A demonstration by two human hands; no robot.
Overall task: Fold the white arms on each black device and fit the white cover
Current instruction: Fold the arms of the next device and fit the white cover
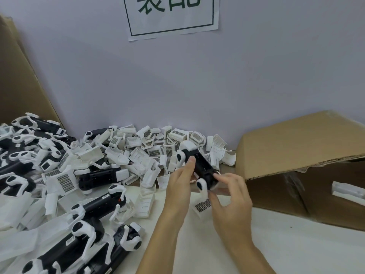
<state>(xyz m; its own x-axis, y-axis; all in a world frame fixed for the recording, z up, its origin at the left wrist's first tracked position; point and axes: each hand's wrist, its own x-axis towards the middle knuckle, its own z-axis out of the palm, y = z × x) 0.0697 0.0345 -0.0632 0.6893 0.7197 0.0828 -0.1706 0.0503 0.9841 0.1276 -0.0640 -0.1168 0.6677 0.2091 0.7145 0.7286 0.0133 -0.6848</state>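
Observation:
I hold one black device (203, 165) with white arms above the table, in the middle of the view. My left hand (180, 184) grips its left side, thumb on top of the black body near a white arm end. My right hand (231, 196) pinches the near end, beside a white arm tip with a black patch (201, 183). A white cover piece (188, 145) sits at the device's far end. Several more black devices (96, 177) with unfolded white arms lie at the left. A heap of loose white covers (150, 147) runs along the wall.
An open cardboard box (296, 147) lies on its side at the right, with a white part (347, 189) inside. A tall cardboard sheet (21, 86) leans at the far left. A paper sign (171, 14) hangs on the wall. White table surface (286, 244) shows at the lower right.

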